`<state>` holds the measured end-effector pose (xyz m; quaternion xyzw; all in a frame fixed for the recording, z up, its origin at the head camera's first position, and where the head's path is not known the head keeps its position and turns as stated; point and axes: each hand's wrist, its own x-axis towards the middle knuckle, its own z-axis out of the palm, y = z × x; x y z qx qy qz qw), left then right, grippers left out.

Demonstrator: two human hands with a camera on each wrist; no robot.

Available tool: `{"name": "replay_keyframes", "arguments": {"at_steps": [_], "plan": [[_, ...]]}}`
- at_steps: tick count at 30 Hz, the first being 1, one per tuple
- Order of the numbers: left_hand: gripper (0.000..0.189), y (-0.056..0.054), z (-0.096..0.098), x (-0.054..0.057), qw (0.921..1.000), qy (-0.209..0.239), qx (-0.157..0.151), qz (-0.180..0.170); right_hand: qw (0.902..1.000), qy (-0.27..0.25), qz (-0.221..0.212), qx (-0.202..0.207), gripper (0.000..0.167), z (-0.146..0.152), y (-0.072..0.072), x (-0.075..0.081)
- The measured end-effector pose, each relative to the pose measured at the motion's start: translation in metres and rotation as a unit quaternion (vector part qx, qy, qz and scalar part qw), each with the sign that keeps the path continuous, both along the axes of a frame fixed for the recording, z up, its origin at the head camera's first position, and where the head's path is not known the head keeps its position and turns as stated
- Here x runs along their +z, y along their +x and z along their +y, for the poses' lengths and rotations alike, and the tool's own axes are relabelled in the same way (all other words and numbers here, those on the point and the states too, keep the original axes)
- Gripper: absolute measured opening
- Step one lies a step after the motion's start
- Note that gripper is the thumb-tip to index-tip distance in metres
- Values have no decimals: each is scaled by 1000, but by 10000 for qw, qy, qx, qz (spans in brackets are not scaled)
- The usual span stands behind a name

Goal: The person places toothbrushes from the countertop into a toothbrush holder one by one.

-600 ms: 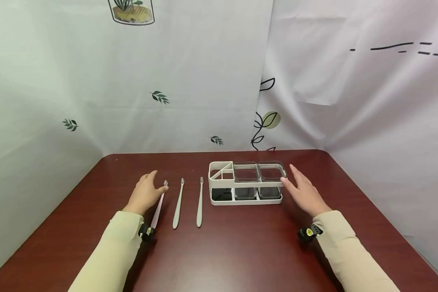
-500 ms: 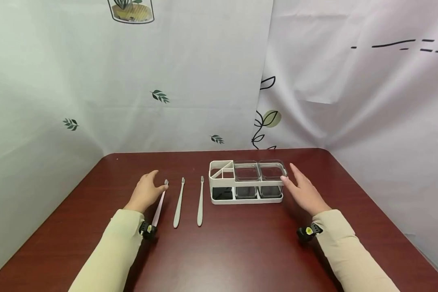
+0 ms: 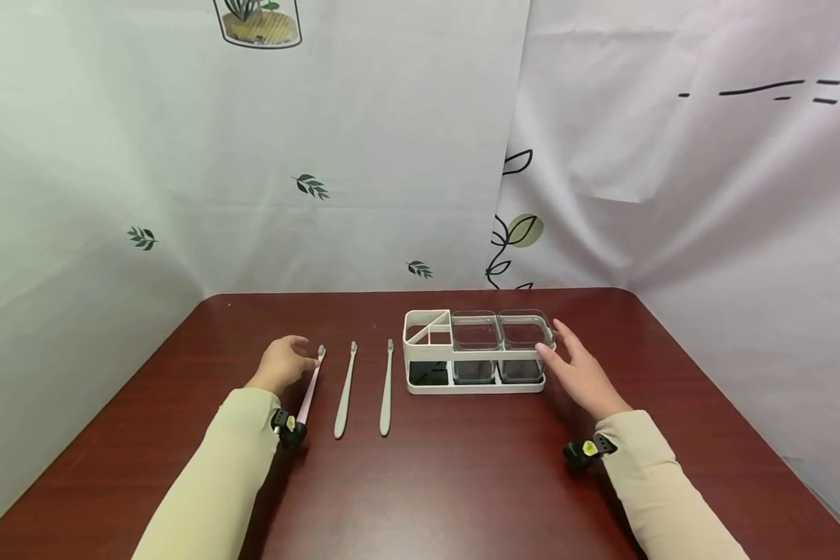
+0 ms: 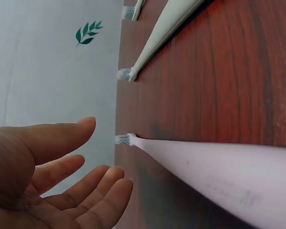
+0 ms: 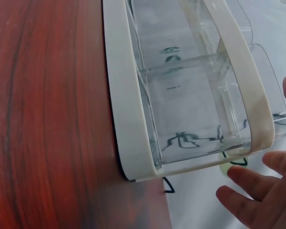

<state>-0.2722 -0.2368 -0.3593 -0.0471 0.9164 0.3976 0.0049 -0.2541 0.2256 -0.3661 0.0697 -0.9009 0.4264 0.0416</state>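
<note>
My left hand is beside the head end of a pink toothbrush, fingers loosely bent and holding nothing. In the left wrist view a gap shows between the thumb and the pink toothbrush. Two pale toothbrushes, the middle one and the right one, lie parallel to it. My right hand is at the right end of a white toothbrush holder, its thumb near the front corner. Fingers are spread in the right wrist view, beside the holder's upper rim; contact cannot be told.
Two clear cups, a left one and a right one, stand in the holder. Its left part has small divided slots. Everything is on a dark red table, with a patterned white cloth behind and at the sides.
My left fingers have bent inward and the hand has turned slightly towards the pink toothbrush. My right hand stays by the holder, with only a slight shift. The head view has moved a little.
</note>
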Motion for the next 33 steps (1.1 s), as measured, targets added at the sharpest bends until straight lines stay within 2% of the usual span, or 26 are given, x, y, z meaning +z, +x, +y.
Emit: {"name": "replay_keyframes", "arguments": {"at_steps": [4, 11, 14, 33], "plan": [[55, -2, -3, -5, 9975, 656, 137, -235, 9999, -126, 60, -31, 78, -2, -1, -1], [53, -6, -4, -14, 9930, 1091, 220, -407, 9996, -265, 98, -74, 74, -4, 0, -2], [52, -8, -4, -16, 9925, 1126, 200, -437, 9992, -351, 149, -100, 72, -4, 0, -4], [47, -13, 2, -12, 9929, 981, 220, -635, 9960, -853, 254, -68, 66, -4, -2, -8]]}}
